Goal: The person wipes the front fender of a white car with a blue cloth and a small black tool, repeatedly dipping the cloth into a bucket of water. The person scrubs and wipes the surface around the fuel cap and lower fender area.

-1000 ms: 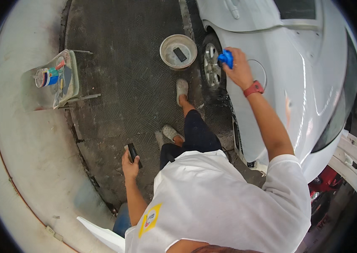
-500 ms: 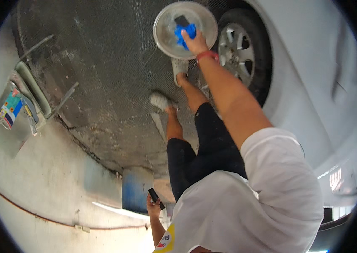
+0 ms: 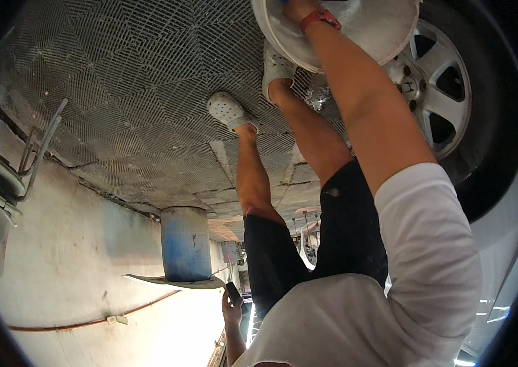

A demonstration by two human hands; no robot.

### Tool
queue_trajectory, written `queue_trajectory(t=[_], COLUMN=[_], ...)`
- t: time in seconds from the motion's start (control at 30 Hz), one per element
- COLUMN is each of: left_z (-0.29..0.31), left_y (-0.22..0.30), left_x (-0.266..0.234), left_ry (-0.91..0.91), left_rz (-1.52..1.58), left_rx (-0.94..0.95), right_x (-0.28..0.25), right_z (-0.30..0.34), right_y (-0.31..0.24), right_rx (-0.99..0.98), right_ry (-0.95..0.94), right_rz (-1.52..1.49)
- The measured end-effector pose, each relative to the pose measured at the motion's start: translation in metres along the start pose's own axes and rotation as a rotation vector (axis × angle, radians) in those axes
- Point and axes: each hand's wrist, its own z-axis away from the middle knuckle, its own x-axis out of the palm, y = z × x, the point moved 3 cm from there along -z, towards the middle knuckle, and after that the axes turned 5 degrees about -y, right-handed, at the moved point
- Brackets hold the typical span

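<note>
Closer now than half a second ago: right hand [image 3: 295, 7] reaches into the white bucket [image 3: 283, 43] at the top edge, beside the car wheel [image 3: 436, 98]; fingers cut off, grip can't be told. Left hand [image 3: 231, 309], low, fingers clamped on a dark phone [image 3: 233, 292].

The person wears a white short-sleeved shirt [image 3: 393, 293], dark knee-length shorts [image 3: 308, 257], pale perforated clogs [image 3: 228, 110] on both feet, and a red band [image 3: 319, 17] around the right wrist. Forearms and lower legs are bare.
</note>
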Motion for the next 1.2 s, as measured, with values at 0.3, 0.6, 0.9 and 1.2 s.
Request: queue_trajectory(t=[0.3, 0.6, 0.9, 1.2], left_z=[-0.017, -0.087, -0.080, -0.026], left_y=[0.002, -0.008, 0.077, 0.098], left_x=[-0.018, -0.076, -0.166, -0.160], left_ry=[-0.041, -0.013, 0.050, 0.057], left_rz=[0.118, 0.356, 0.233, 0.196], left_rx=[0.270, 0.576, 0.982, 0.990], right_x=[-0.072, -0.224, -0.327, -0.343], right_z=[0.110, 0.421, 0.764, 1.067], right_y=[0.061, -0.017, 0.012, 0.164], right_rx=[0.127, -0.367, -0.725, 0.013], right_ry=[-0.199, 0.146, 0.791, 1.727], right_rz=[-1.180, -2.371, -1.994, -0.024])
